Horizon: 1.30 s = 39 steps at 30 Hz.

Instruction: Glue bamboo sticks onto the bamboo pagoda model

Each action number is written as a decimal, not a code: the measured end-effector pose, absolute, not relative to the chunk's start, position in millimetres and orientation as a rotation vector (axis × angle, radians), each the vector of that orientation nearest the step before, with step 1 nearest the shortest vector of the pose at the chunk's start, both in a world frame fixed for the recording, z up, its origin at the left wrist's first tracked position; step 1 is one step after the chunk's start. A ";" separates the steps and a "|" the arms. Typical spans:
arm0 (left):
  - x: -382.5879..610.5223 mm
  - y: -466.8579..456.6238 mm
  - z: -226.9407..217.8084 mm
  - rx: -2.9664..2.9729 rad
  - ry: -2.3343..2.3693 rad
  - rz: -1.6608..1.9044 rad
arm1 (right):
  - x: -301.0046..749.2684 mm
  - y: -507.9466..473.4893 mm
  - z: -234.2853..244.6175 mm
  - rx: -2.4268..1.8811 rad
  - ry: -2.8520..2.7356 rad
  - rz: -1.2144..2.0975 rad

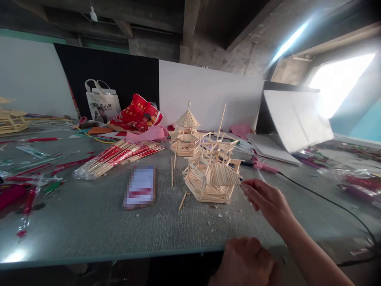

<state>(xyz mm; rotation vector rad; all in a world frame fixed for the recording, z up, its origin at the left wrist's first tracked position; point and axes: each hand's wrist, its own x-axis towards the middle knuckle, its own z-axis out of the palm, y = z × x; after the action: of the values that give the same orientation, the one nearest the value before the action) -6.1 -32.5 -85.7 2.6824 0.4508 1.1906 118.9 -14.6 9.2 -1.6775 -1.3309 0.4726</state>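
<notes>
A partly roofed pavilion model [212, 184] made of thin wooden sticks stands upright on the grey table, with bare posts and rails above its lower eave. My right hand [266, 200] is at its right side, thumb and forefinger pinched at the corner of the eave. Whether a small piece sits between the fingertips, I cannot tell. Low at the table's front edge is my left hand [245, 260], curled into a fist, its fingertips hidden. Behind the model stands a second stick pavilion [187, 133] with a pointed roof. Loose sticks [182, 200] lie to the left.
A phone [140, 186] and bundles of sticks in clear and red wrapping [113, 157] lie left. A pink glue gun [264, 165] is right, its black cord [321, 200] running to the front edge. Bags [137, 115] and a tilted white board [299, 119] stand behind.
</notes>
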 end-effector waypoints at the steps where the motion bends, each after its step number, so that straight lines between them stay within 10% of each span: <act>1: -5.6 -33.2 -87.6 2.686 0.468 1.239 | 119.5 -13.7 8.5 -1.640 -1.321 0.511; 39: 1.1 -30.6 -96.7 2.641 0.493 1.588 | 122.5 -6.5 17.3 -1.840 -1.429 0.285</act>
<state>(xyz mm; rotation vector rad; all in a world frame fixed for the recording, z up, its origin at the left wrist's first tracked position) 1.1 -30.6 -96.7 2.6412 0.4929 1.5875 122.5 -6.5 17.3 -1.8397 -1.4293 0.2849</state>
